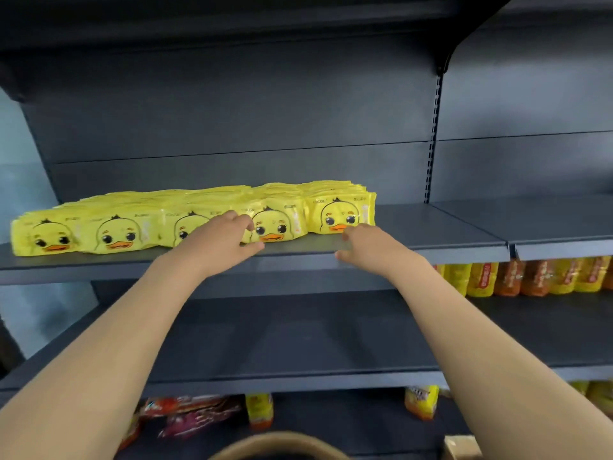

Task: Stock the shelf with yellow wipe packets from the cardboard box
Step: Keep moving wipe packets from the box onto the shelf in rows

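Left hand point(219, 242) and right hand point(370, 249) are reaching to yellow wipe packets point(116, 227) on the shelf point(431, 227).
The left hand's loosely bent fingers are pressing a middle packet's front, gripping nothing; the right hand's relaxed fingertips are touching the rightmost packet's lower edge. The packets are standing upright, several deep.

A row of yellow wipe packets point(116, 234) with duck faces stands near the front edge of the shelf point(431, 234), from its left end to past the middle. The left hand point(219, 239) lies against the third packet's front, fingers bent. The right hand point(368, 249) touches the rightmost packet's lower edge, its thumb at the shelf's front edge.
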Demonstrator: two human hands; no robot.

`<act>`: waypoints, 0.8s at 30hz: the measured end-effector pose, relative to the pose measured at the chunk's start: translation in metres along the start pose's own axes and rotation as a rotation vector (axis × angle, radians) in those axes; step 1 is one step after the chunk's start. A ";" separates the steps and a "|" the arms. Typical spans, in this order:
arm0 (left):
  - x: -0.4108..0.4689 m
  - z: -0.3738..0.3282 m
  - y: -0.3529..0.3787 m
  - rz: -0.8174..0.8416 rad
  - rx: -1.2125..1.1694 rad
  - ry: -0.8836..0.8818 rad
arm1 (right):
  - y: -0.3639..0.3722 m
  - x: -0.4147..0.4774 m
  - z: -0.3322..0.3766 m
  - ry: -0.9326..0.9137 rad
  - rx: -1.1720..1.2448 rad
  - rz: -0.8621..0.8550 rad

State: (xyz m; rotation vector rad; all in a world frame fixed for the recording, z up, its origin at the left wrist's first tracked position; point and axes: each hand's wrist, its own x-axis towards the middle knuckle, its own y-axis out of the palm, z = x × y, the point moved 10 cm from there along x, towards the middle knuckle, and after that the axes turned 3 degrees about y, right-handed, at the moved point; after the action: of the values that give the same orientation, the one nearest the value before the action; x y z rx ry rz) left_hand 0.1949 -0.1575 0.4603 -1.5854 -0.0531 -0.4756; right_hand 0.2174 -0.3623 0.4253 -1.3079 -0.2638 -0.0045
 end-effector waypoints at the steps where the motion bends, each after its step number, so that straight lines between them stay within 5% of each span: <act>1: -0.018 0.007 0.002 0.034 -0.002 0.007 | 0.002 -0.012 0.010 0.009 0.011 -0.002; 12: -0.182 0.062 0.069 0.273 -0.069 -0.004 | 0.098 -0.124 0.078 0.079 -0.024 0.159; 24: -0.282 0.061 0.267 0.610 -0.175 -0.100 | 0.315 -0.196 0.051 0.079 -0.043 0.506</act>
State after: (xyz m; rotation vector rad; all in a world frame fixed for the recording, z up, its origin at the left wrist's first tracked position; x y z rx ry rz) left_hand 0.0403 -0.0502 0.1156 -1.6967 0.3961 0.0788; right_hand 0.0656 -0.2584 0.0989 -1.3841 0.1404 0.3672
